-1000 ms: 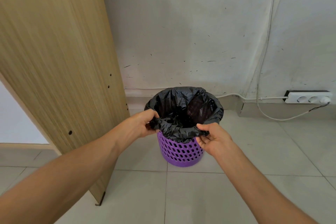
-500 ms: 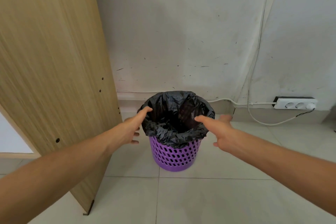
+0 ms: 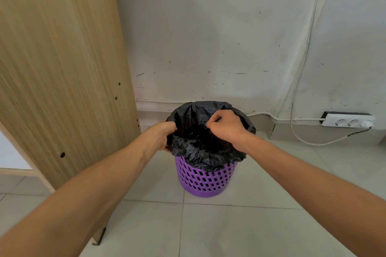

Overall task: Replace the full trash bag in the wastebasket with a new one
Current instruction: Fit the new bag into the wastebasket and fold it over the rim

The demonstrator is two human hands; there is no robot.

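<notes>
A purple perforated wastebasket stands on the tiled floor near the wall. A black trash bag lines it, its edge folded over the rim. My left hand grips the bag's edge at the left side of the rim. My right hand is closed on bag plastic over the basket's mouth, toward the far right rim. What lies inside the bag is hidden.
A tall wooden panel leans close on the basket's left. Behind the basket is a scuffed white wall. A white power strip with a cable lies by the baseboard at right. Open tiled floor spreads in front.
Both hands let go of the near rim, spread open beside the basket, then closed on the bag again: the left at the left rim, the right farther back over the mouth.
</notes>
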